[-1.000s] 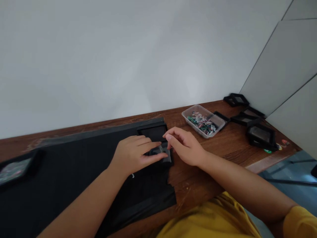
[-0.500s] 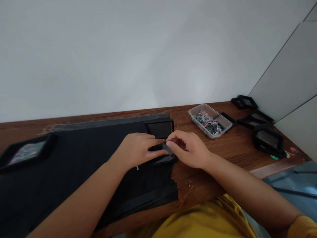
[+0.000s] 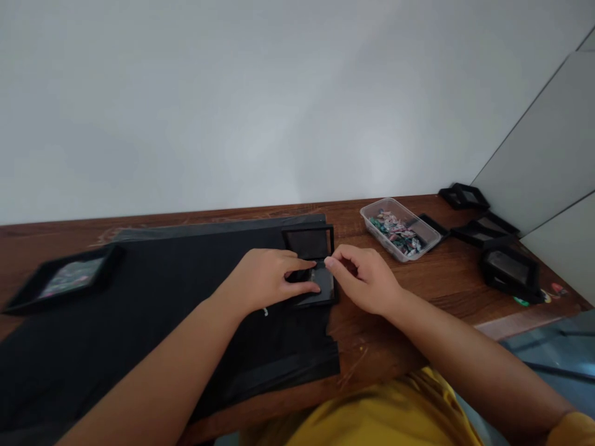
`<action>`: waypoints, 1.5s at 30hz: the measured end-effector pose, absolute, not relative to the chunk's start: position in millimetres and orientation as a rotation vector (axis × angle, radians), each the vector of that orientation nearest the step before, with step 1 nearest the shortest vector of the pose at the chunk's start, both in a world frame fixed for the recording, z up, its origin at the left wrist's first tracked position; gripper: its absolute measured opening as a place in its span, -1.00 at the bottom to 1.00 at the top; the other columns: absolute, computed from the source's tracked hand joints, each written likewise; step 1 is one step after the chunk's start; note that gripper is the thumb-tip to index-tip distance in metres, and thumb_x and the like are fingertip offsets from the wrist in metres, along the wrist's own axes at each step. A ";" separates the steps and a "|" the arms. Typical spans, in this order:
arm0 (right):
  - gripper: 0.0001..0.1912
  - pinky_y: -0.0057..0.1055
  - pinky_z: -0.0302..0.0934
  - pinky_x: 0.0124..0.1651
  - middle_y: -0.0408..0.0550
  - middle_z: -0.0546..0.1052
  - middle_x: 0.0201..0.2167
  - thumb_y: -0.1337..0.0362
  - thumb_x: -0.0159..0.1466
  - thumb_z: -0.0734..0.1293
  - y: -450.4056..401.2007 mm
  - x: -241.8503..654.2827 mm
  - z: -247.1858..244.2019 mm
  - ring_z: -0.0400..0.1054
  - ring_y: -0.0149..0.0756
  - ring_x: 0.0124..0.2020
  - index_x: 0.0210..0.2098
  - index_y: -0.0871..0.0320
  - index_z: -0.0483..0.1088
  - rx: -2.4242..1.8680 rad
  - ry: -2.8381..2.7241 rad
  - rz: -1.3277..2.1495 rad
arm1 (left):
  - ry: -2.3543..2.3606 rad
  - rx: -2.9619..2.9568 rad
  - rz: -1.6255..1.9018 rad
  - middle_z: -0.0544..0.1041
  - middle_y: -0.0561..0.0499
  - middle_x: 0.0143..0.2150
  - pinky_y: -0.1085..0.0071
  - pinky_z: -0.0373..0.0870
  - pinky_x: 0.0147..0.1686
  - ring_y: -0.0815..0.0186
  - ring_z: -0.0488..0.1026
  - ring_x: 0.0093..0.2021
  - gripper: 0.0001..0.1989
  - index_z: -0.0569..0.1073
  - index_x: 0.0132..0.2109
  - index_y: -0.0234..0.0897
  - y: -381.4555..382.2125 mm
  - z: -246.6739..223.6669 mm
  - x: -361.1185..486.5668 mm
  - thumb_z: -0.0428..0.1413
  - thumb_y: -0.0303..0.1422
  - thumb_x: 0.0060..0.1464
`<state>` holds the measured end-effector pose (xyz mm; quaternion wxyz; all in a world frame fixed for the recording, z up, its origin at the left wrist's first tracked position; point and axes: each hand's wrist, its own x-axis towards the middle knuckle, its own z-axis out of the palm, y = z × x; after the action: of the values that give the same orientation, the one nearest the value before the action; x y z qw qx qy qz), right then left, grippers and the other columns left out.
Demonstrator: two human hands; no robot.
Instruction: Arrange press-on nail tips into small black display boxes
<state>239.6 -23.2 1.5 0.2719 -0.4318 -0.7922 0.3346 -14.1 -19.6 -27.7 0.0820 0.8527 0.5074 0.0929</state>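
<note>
Right grip [image 3: 365,282] edged off left grip [image 3: 267,279].
Right was pressed together, left spread over case [image 3: 327,284]; tub [image 3: 385,241] lay beyond right.

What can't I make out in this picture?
All in the head view:
Open black case: partly hidden by the left hand.
Anything in the right hand: hidden by its fingers.
Colourful pieces in the clear tub: too small to identify.
Left forearm: cut off by the bottom edge.

In this dim view, no lettering seems readable.
</note>
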 end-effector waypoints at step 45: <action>-0.87 -0.37 0.18 -0.24 -0.10 0.73 -0.33 0.22 0.37 0.57 -17.3 219.4 -5.6 0.51 -0.29 -0.34 -0.11 -0.02 0.81 -1.405 -2.388 0.850 | 1.318 1.942 0.241 0.45 0.12 -0.48 0.41 0.21 -0.41 0.33 0.27 -0.48 -0.43 0.77 0.11 -0.10 -6.0 -22.1 -39.4 0.23 0.18 0.21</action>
<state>219.4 -17.3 -5.6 0.1216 -0.4812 -0.8178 0.2912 -39.4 -6.0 -22.1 0.3812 0.7610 0.5164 0.0943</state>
